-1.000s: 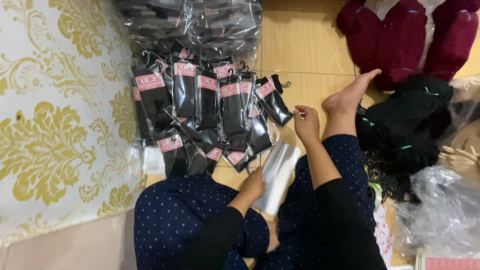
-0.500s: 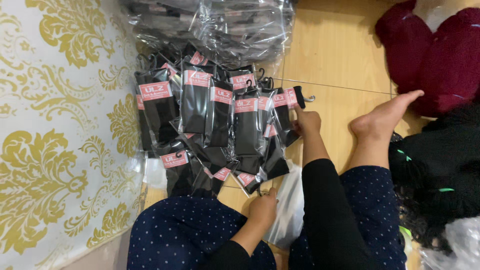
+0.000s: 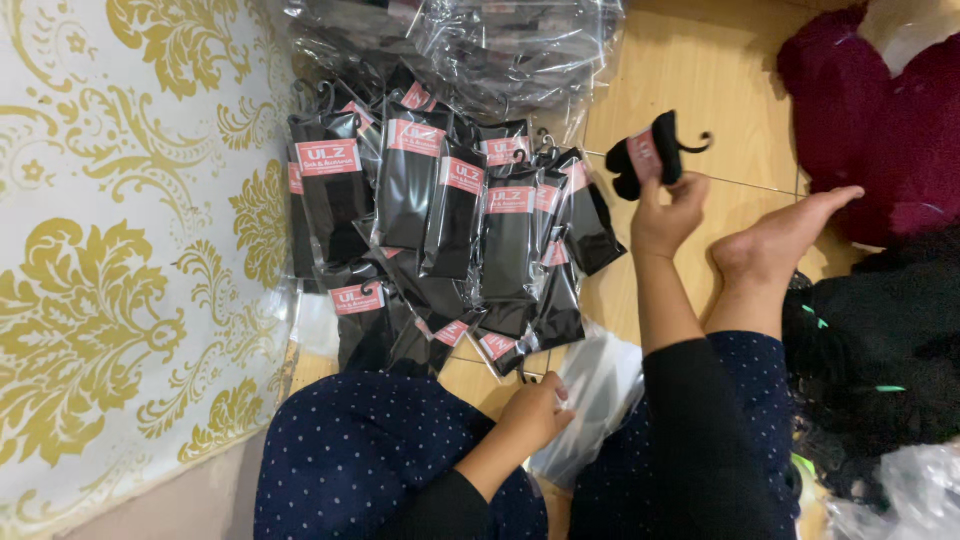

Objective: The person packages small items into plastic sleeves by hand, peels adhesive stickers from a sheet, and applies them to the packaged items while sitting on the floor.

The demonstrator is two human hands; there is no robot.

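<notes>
At six o'clock the left hand [image 3: 535,410] pinches the edge of a clear bag [image 3: 590,400] lying between the knees. Up toward one o'clock the right hand [image 3: 665,215] grips a black sock pair [image 3: 645,155] on a hook, lifted off the floor [image 3: 680,90]. At eleven o'clock, packed socks [image 3: 450,220] lie fanned beside the patterned cloth [image 3: 120,230]. A bare foot [image 3: 775,245] rests at three o'clock.

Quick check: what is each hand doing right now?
Left hand: closed on the clear plastic bag.
Right hand: closed, holding up a black sock pair.
</notes>
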